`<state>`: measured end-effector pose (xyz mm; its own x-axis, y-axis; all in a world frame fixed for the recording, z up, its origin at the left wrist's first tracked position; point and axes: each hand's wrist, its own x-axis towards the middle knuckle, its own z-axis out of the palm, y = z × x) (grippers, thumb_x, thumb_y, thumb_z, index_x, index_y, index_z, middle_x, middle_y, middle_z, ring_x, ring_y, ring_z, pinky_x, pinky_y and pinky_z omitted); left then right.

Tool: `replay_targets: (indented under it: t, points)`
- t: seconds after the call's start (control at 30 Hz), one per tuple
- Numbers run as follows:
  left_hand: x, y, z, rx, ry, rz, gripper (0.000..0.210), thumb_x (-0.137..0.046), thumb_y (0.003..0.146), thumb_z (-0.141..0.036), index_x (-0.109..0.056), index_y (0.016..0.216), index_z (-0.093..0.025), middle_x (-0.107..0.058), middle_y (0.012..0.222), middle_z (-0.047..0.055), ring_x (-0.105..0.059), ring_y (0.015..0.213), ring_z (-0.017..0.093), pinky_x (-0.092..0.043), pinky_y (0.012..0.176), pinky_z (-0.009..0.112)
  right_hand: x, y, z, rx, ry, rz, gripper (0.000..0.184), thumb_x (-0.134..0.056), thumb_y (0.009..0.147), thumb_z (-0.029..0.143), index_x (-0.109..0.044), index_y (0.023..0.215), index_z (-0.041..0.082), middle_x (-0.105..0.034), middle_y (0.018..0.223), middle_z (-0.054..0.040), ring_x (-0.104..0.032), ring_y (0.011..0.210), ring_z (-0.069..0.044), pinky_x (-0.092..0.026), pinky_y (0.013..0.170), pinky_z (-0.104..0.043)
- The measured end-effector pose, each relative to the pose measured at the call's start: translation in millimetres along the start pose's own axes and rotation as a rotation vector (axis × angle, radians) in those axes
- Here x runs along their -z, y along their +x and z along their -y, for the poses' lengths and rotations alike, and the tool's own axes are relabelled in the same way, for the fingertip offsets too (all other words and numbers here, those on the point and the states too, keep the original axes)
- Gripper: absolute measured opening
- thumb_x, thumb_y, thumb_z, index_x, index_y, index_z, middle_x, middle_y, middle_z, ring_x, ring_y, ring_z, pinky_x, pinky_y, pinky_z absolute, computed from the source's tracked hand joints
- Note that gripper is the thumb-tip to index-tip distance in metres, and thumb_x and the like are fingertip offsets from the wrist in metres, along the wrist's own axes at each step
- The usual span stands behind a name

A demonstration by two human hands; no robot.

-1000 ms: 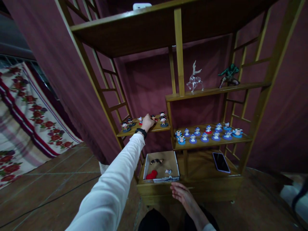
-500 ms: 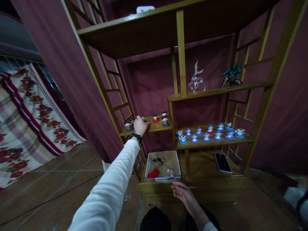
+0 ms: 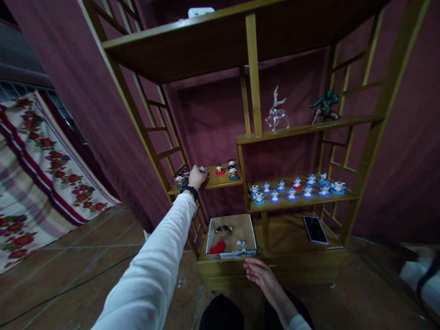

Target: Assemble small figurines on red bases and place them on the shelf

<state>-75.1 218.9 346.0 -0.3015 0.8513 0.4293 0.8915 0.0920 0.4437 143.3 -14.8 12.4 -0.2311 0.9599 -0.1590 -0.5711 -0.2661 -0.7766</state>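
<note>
My left hand (image 3: 197,177) reaches to the left wooden shelf (image 3: 216,182), its fingers closed around a small figurine (image 3: 203,170) that is mostly hidden; a bit of red shows by the fingertips. To its left stand dark-based figurines (image 3: 179,179), partly behind my wrist. Right of it are a figurine on a red base (image 3: 219,168) and two dark-haired figurines (image 3: 233,172). My right hand (image 3: 259,273) hangs in front of the cabinet with fingers stretched out, holding nothing. Just beyond it sits a shallow cardboard box (image 3: 253,236) with a red piece (image 3: 217,248), a dark figurine (image 3: 224,228) and a small pale figurine (image 3: 241,243).
Several blue-and-white figurines (image 3: 291,194) stand in rows on the right shelf. Above them are a clear deer ornament (image 3: 276,112) and a green figure (image 3: 326,106). A phone (image 3: 315,229) lies on the lower board. A cable (image 3: 68,286) crosses the floor.
The view has shifted slightly. My left hand stays at the same spot on the left shelf, and a little more of the figurine shows at its fingertips. My right hand has hardly moved.
</note>
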Motion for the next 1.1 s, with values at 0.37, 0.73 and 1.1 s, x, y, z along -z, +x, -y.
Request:
replay_targets:
  t: [0.37, 0.73, 1.1]
  points:
    - [-4.4, 1.8, 2.8, -0.006, -0.053, -0.026, 0.035, -0.069, 0.062, -0.019, -0.049, 0.09, -0.019, -0.066, 0.095, 0.01, -0.064, 0.087, 0.021, -0.041, 0.062, 0.023, -8.3, -7.7, 10.8, -0.028, -0.032, -0.071, 0.039, -0.076, 0.059, 0.043, -0.071, 0.091, 0.02, -0.071, 0.096, -0.009, -0.064, 0.085, -0.021, -0.047, 0.083, -0.038]
    - [0.1, -0.8, 1.0, 0.014, -0.06, -0.024, 0.037, -0.071, 0.06, -0.021, -0.047, 0.088, -0.02, -0.065, 0.09, 0.008, -0.064, 0.086, 0.022, -0.042, 0.062, 0.025, -4.8, -6.0, 7.5, -0.039, -0.045, -0.07, 0.041, -0.075, 0.06, 0.042, -0.07, 0.094, 0.02, -0.07, 0.098, -0.0096, -0.063, 0.087, -0.021, -0.046, 0.083, -0.036]
    - [2.0, -4.6, 2.1, -0.023, -0.054, -0.02, 0.049, -0.074, 0.061, -0.03, -0.045, 0.099, -0.019, -0.065, 0.097, 0.01, -0.062, 0.09, 0.022, -0.043, 0.068, 0.026, -4.9, -2.2, 4.0, -0.049, -0.085, -0.074, 0.048, -0.076, 0.057, 0.046, -0.069, 0.096, 0.018, -0.07, 0.098, -0.011, -0.063, 0.089, -0.023, -0.046, 0.083, -0.039]
